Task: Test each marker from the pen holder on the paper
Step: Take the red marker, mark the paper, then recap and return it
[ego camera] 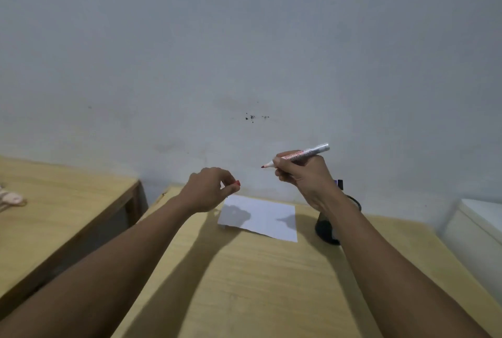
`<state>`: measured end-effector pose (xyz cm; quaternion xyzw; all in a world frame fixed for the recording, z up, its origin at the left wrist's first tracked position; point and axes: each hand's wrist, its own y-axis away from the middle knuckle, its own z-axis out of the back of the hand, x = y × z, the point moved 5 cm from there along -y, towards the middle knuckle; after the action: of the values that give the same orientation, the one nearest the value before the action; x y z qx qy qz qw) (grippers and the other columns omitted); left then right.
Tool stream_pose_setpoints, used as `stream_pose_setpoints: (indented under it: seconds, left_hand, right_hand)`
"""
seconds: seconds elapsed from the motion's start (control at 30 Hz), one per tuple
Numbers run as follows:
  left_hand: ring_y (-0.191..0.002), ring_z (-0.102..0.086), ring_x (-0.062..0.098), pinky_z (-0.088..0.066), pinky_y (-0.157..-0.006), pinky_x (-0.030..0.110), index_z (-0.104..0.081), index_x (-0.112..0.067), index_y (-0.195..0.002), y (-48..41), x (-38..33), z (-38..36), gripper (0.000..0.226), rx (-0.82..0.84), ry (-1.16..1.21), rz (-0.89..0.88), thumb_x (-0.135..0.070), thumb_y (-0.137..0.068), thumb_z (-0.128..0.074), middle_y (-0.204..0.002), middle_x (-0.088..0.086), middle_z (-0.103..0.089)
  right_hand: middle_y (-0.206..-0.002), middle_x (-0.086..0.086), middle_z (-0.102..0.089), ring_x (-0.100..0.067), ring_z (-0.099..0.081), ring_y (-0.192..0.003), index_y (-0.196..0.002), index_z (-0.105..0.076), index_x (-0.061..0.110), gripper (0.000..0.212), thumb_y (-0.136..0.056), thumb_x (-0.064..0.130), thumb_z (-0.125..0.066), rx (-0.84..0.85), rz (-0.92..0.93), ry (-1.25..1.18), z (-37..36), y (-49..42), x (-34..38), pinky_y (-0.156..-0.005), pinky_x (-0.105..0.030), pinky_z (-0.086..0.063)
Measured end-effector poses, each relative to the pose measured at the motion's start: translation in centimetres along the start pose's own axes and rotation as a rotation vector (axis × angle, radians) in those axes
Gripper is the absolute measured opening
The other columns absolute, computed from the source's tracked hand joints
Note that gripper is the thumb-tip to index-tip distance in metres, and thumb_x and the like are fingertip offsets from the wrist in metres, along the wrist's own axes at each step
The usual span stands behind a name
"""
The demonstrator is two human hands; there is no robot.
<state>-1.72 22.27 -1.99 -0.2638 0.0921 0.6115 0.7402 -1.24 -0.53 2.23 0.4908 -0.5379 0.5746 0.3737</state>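
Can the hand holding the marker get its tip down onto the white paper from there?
Probably yes. The right hand holds the uncapped marker in the air above the paper, tip bare. Nothing lies between them; the left hand, pinching the red cap, sits off to the side.

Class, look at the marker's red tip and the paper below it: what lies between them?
Nothing: in the head view the marker, held in the right hand, hangs over the paper with only air between.
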Motion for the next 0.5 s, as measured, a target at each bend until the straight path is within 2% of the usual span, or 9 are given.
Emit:
stream_pose_setpoints:
  seconds: [0.13, 0.23, 0.4, 0.5]
  left_hand:
    - [-0.1, -0.059, 0.014, -0.045, -0.088, 0.041, -0.071, -0.033, -0.097, 0.9, 2.9, -3.4, 0.02, -0.029, -0.042, -0.035, -0.049, -0.092, -0.059, -0.104, -0.015, -0.067]
    - [-0.104, -0.056, 0.016, -0.042, -0.087, 0.04, -0.071, -0.033, -0.098, 0.5, 4.4, -5.3, 0.021, -0.03, -0.103, -0.072, -0.049, -0.091, -0.06, -0.11, -0.013, -0.068]
    - [-0.106, -0.057, 0.016, -0.043, -0.09, 0.042, -0.07, -0.032, -0.1, -0.4, 6.2, -7.3, 0.023, -0.005, -0.113, -0.104, -0.046, -0.09, -0.056, -0.113, -0.014, -0.068]
    - [-0.109, -0.057, 0.014, -0.041, -0.095, 0.044, -0.07, -0.032, -0.102, -0.5, 7.1, -8.0, 0.027, 0.005, -0.094, -0.111, -0.047, -0.091, -0.05, -0.115, -0.015, -0.069]
  right_hand:
    - [-0.066, -0.004, -0.068, -0.018, -0.059, -0.054, -0.083, -0.078, 0.004, 0.017, -0.084, 0.02, -0.082, -0.018, -0.003, 0.127, -2.5, -1.8, -3.9, -0.052, -0.026, -0.048]
    - [-0.061, -0.006, -0.065, -0.021, -0.056, -0.052, -0.079, -0.075, 0.001, 0.027, -0.085, 0.026, -0.082, -0.019, -0.067, 0.166, -3.8, -3.2, -7.5, -0.048, -0.028, -0.042]
    - [-0.073, -0.011, -0.071, -0.019, -0.06, -0.054, -0.091, -0.074, 0.003, 0.022, -0.093, 0.024, -0.074, -0.005, -0.145, 0.146, -5.8, -5.6, -12.1, -0.05, -0.028, -0.048]
    - [-0.072, -0.011, -0.071, -0.022, -0.063, -0.057, -0.094, -0.075, -0.002, 0.021, -0.087, 0.018, -0.079, 0.0, -0.155, 0.171, -6.3, -7.1, -14.2, -0.056, -0.033, -0.053]
